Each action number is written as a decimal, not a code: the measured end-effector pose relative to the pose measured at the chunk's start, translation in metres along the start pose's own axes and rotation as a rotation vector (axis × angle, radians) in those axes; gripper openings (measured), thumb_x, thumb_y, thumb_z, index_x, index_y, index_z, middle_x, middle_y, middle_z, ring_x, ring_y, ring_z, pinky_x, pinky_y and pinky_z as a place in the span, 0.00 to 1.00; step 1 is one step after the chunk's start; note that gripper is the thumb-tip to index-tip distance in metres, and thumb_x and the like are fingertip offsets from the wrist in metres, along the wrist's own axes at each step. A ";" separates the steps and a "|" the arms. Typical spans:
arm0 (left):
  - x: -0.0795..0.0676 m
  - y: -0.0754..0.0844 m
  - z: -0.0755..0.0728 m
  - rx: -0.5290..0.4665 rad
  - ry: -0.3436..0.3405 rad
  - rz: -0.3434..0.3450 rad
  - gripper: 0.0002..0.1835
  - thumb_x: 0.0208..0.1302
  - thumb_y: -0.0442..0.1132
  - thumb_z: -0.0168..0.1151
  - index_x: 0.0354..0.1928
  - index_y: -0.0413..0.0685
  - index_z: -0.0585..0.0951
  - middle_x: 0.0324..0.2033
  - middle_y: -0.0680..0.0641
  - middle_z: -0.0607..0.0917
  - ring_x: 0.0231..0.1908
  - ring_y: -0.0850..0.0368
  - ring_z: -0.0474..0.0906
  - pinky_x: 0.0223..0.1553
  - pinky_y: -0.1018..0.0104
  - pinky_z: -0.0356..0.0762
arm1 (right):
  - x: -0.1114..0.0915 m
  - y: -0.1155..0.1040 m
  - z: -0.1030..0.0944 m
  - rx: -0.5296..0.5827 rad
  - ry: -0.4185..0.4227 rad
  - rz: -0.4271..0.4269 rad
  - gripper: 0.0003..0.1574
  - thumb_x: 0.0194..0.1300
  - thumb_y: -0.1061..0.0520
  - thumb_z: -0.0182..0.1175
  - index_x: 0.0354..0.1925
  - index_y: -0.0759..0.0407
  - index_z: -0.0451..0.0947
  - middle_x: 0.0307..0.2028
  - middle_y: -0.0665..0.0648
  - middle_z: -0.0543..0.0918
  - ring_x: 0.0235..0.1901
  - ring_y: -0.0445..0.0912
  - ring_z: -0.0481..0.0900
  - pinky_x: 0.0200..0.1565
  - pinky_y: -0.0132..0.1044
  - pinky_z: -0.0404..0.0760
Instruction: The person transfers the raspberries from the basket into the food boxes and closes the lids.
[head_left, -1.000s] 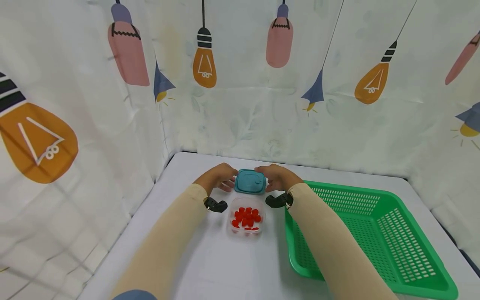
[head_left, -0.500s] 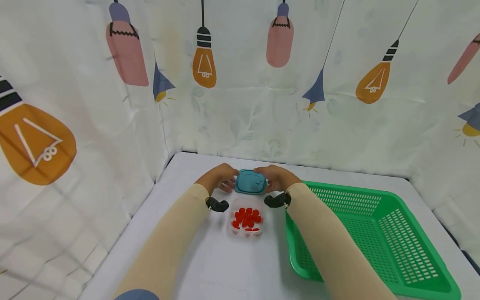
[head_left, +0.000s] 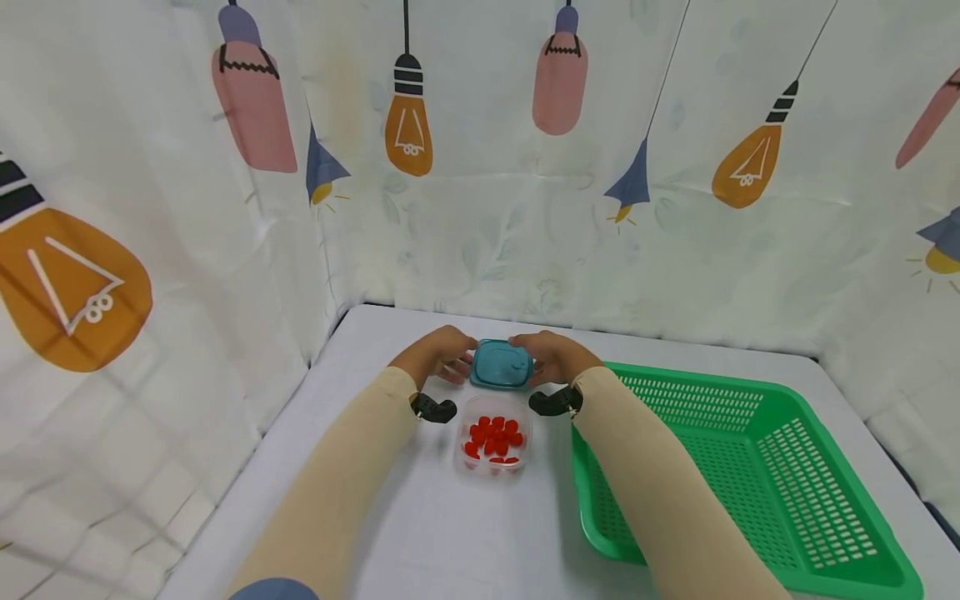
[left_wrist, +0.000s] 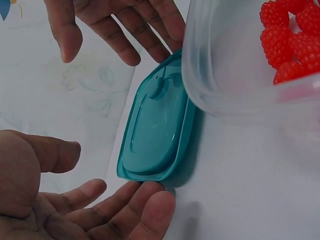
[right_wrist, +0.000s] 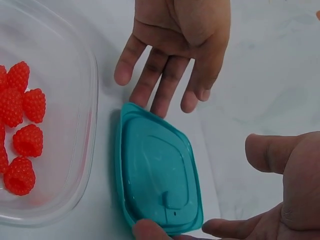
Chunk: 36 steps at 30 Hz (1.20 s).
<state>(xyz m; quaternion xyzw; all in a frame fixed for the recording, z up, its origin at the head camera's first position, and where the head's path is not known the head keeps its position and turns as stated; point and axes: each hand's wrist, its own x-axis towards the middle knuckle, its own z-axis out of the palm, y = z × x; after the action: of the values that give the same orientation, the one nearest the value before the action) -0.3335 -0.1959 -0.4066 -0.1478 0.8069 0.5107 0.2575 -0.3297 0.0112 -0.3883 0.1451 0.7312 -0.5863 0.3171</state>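
Note:
A teal plastic lid (head_left: pixel 502 364) with a small vent tab lies near the far side of the white table. My left hand (head_left: pixel 438 354) is at its left end, fingers loosely spread; in the left wrist view the fingertips (left_wrist: pixel 152 187) meet the lid's edge. On the opposite end is my right hand (head_left: pixel 558 357), its fingers (right_wrist: pixel 150 231) also at the rim. Both thumbs stand away from the lid. Just nearer than the lid sits a clear plastic food container (head_left: pixel 491 406) with several red raspberries (head_left: pixel 495 437) inside, uncovered.
A large green perforated basket (head_left: pixel 750 467) stands at the right of the table, partly beneath my right forearm. A white curtain (head_left: pixel 480 242) printed with lamps hangs behind the table and along its left side. Black cameras (head_left: pixel 555 402) are strapped to both wrists.
Almost nothing differs. Both hands stay at the lid's two ends, with only tiny shifts; the lid, container and basket hold their places, and the head view has turned very slightly.

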 end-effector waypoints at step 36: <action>-0.028 0.006 -0.011 0.023 0.080 0.137 0.13 0.76 0.34 0.56 0.55 0.35 0.82 0.42 0.39 0.84 0.33 0.51 0.81 0.35 0.63 0.83 | -0.033 -0.008 -0.021 -0.085 -0.013 -0.111 0.46 0.75 0.57 0.59 0.78 0.66 0.46 0.62 0.69 0.68 0.51 0.56 0.76 0.57 0.46 0.78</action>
<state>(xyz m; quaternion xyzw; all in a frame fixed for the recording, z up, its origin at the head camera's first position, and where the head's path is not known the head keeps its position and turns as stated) -0.3164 -0.2035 -0.3825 -0.1096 0.8305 0.5114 0.1914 -0.3152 0.0342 -0.3587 0.0866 0.7604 -0.5722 0.2948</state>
